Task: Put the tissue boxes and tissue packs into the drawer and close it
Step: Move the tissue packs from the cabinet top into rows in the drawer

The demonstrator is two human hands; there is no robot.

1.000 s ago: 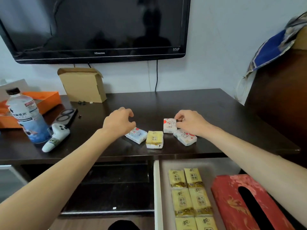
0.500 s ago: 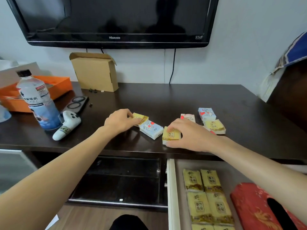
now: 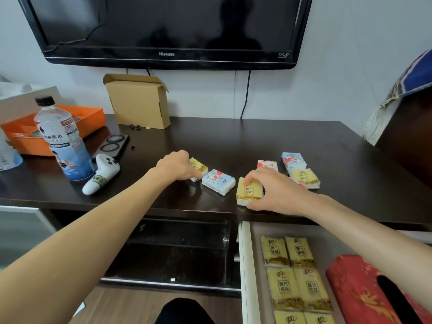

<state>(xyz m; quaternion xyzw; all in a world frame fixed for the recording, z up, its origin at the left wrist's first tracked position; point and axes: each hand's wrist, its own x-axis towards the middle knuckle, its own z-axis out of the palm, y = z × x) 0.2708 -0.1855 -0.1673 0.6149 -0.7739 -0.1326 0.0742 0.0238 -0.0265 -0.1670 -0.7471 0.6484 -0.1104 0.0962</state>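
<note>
Several small tissue packs lie on the dark table (image 3: 233,141). My left hand (image 3: 176,166) is closed on a yellow pack (image 3: 199,165) at the left of the group. My right hand (image 3: 275,190) grips another yellow pack (image 3: 249,191) near the table's front edge. Between them rests a white-and-blue pack (image 3: 218,181). Further right lie a white pack with red hearts (image 3: 267,164), a blue pack (image 3: 293,160) and a yellow pack (image 3: 304,177). Below, the open drawer (image 3: 244,265) holds rows of yellow packs (image 3: 294,274) and a red tissue box (image 3: 360,291).
A water bottle (image 3: 62,139), a white controller (image 3: 101,173) and a black lens case (image 3: 114,143) stand on the table's left. An orange tray (image 3: 58,122) and a cardboard box (image 3: 139,101) sit at the back. A TV (image 3: 163,29) hangs above.
The view has shifted so more packs show on the right. My right hand moved from the white packs onto the yellow pack by the front edge. My left hand closed on the left yellow pack.
</note>
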